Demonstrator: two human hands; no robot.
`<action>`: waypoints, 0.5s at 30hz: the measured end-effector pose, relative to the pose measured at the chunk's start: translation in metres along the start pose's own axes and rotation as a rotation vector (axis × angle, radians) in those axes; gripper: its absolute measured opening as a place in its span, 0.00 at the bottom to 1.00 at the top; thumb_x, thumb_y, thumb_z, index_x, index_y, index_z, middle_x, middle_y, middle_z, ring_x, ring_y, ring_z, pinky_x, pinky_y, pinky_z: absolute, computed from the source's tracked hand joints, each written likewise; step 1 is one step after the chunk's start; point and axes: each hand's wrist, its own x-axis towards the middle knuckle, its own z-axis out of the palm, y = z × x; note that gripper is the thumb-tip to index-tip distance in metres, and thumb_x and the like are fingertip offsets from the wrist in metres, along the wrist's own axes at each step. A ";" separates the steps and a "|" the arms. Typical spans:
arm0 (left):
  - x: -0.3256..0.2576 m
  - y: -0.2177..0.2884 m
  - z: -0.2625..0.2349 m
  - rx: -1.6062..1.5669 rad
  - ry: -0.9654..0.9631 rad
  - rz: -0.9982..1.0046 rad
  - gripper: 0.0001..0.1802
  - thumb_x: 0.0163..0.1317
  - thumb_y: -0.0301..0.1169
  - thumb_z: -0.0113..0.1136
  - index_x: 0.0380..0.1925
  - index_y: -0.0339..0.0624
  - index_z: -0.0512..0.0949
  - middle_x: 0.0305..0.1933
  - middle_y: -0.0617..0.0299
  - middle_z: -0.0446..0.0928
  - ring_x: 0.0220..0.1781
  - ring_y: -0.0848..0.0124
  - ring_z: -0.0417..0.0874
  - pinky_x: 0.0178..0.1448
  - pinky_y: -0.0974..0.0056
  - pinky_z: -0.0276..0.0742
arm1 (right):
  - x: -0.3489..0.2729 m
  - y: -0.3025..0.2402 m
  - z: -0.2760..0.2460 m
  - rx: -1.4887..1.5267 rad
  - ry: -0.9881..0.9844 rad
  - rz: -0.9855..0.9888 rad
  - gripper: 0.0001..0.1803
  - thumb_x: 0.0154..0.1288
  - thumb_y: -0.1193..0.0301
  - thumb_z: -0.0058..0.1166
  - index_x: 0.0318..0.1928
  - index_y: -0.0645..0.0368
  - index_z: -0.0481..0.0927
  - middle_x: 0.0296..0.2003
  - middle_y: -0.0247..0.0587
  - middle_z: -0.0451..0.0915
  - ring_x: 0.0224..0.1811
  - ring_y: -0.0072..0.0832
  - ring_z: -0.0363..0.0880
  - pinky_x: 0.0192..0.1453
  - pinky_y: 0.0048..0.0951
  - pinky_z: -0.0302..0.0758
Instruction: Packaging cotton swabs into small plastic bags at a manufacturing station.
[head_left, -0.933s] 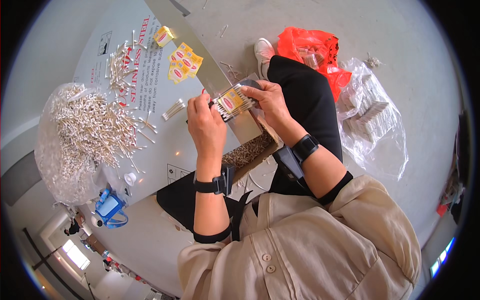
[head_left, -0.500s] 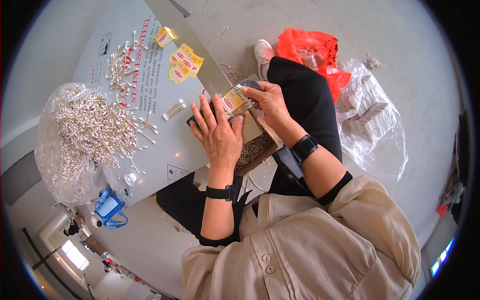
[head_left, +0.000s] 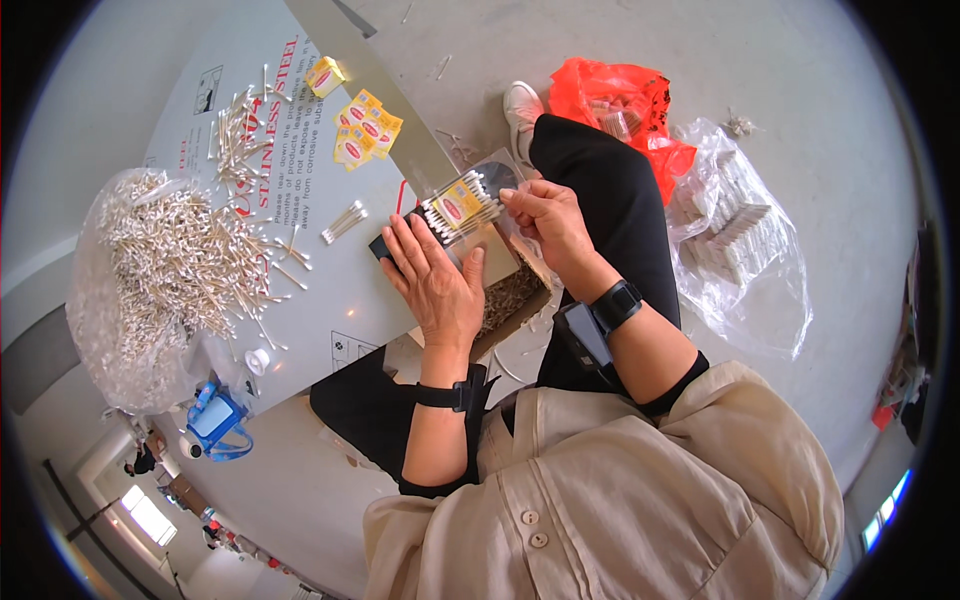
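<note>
Since the frame before, the right hand has drawn back from over the swab bundle to its outer edge, while the left hand has barely shifted. Now the right hand's thumb and forefinger are pinched on the edge of a clear bag. Just left of those fingertips lies the swab bundle, topped by a yellow card and partly covered by clear plastic. The left hand is spread flat and grips nothing, its fingers lying over a black block at the bundle's near end. Just beyond the left hand's fingertips, to the left, a few loose swabs rest on the table; farther left is a large swab heap. Beyond the left hand sit yellow cards. Below the right hand stands a cardboard box; beyond it, to the right, lies a red bag.
</note>
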 end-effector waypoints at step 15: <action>-0.007 0.009 0.002 -0.010 -0.009 0.022 0.49 0.69 0.60 0.44 0.73 0.28 0.47 0.79 0.39 0.42 0.81 0.45 0.39 0.78 0.39 0.35 | -0.001 0.001 0.001 -0.026 -0.019 -0.026 0.13 0.60 0.74 0.65 0.21 0.60 0.77 0.19 0.30 0.75 0.19 0.15 0.66 0.23 0.20 0.60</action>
